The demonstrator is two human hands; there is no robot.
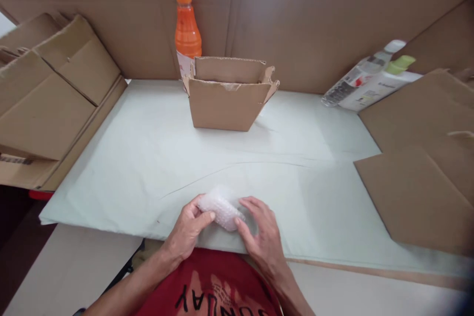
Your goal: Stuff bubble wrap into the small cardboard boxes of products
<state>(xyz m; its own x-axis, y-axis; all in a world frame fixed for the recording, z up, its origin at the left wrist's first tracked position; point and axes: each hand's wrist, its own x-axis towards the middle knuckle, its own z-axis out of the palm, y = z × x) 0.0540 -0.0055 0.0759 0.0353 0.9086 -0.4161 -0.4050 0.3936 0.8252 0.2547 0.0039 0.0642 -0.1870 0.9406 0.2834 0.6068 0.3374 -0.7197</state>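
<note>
- Two hands are working at the table's near edge: my left hand (187, 229) and right hand (261, 234) are clamping fingers around a bubble-wrapped bundle (221, 209).
- "SUNDAY" is showing upside-down on my red shirt (211, 294).

Left hand (188, 229): fingers closed on the left end of the bubble-wrapped bundle (221, 209).
Right hand (261, 232): fingers laid on the bundle's right end.
Bundle position: near edge of the pale sheet (148, 158).
Open cardboard box (229, 93): upright, far side of sheet.
Orange bottle (187, 29): upright, behind box.
Flattened cartons (48, 94): stacked left.
Cardboard sheets (418, 177): right.
</note>
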